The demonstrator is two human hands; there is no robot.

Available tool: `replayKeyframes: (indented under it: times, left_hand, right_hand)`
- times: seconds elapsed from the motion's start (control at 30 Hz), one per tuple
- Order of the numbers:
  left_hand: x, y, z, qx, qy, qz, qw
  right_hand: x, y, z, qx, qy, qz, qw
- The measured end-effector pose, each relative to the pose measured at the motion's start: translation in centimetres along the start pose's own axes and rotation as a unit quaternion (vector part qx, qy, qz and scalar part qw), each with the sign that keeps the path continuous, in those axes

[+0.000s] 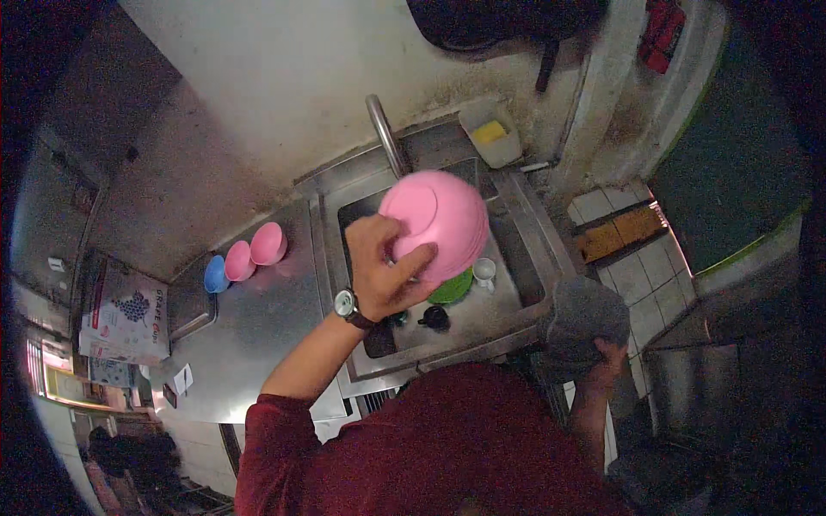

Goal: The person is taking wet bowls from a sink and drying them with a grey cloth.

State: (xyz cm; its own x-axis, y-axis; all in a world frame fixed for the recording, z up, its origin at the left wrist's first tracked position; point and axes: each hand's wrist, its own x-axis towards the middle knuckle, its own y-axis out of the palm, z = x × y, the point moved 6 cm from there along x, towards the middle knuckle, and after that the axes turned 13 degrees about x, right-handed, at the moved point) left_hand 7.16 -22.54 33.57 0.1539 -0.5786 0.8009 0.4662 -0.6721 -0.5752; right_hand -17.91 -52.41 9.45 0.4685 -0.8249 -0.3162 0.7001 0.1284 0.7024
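Observation:
My left hand [381, 271], with a wristwatch on its wrist, grips a pink bowl [445, 222] by its underside, high over the steel sink [426, 364]. At the right, beyond the sink's edge, my right hand [610, 361] holds a grey cloth [584, 322]. Below the bowl, a green dish [453, 289], a white cup [484, 272] and a black cup [435, 318] stand in the sink area. Two more pink bowls [268, 244] and a blue bowl [216, 275] sit in a row on the steel counter [271, 335] to the left.
A curved steel faucet [385, 132] rises behind the sink. A pale plastic container [506, 151] with a yellow sponge [490, 131] stands at the back right. At the far left are a printed cardboard box [126, 316] and a paper with a pen [184, 379].

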Motion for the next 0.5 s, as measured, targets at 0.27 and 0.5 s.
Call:
replayKeyframes:
  times: [0.27,0.5]
  left_hand:
    - [-17.6,13.0,-2.2,0.063,-0.030,0.278,0.958]
    - [-4.9,6.7,0.6,0.021,-0.083,0.215,0.973]
  right_hand:
    - [-1.0,3.6,-1.1,0.050,-0.005,0.067,0.996]
    - [1.1,-0.1,-4.1,-0.009,-0.018,0.016,1.000]
